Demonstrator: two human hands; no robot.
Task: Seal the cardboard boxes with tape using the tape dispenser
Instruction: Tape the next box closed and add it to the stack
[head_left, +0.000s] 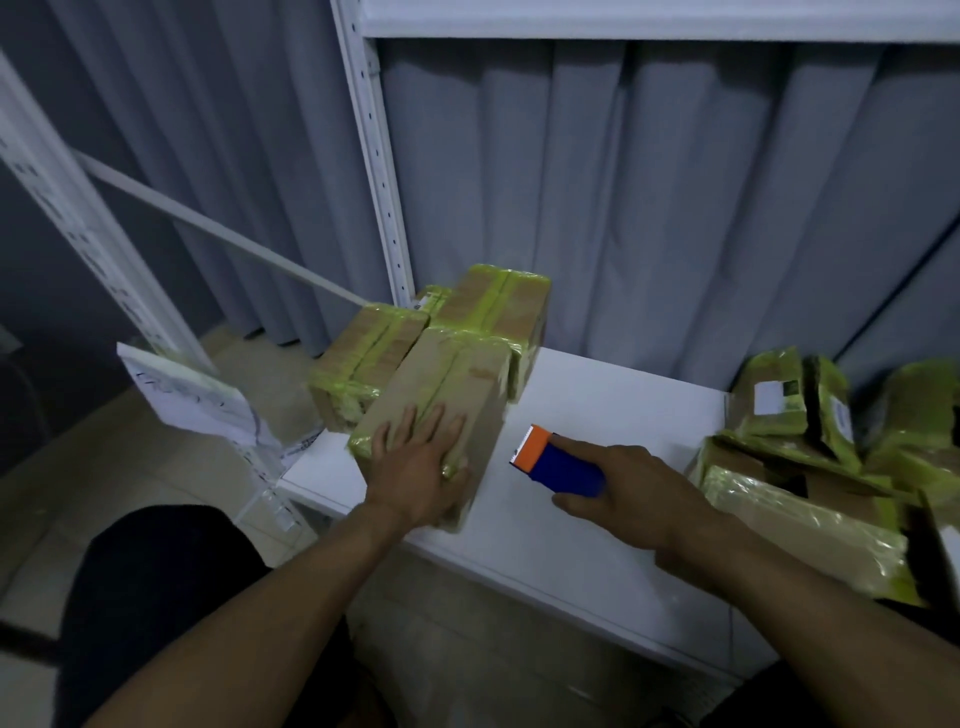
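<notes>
Boxes wrapped in yellow-green tape sit on a white shelf (597, 395). The nearest box (462, 374) lies at the left end of the shelf, with a strip of tape running down the middle of its top. The left hand (415, 467) lies flat on the near end of this box. Its fingers are straight and spread out, pressing on the top, not curled round anything.

The right hand (634, 493) holds the tape dispenser (556, 460), which is blue with an orange end. The fingers and thumb are wrapped round the blue part. The orange end points toward the nearest box but does not touch it. The dispenser is low over the white shelf, just to the right of the box.

Two more taped boxes (363, 358) stand right behind the nearest box, touching it. A pile of other boxes (810, 514) with shiny tape lies at the right end of the shelf, well apart from the first ones.

A grey curtain (623, 208) hangs behind the shelf. A white metal post (374, 156) with small holes stands up behind the boxes. Some white paper (192, 400) with printing on it sits lower down on the left.
</notes>
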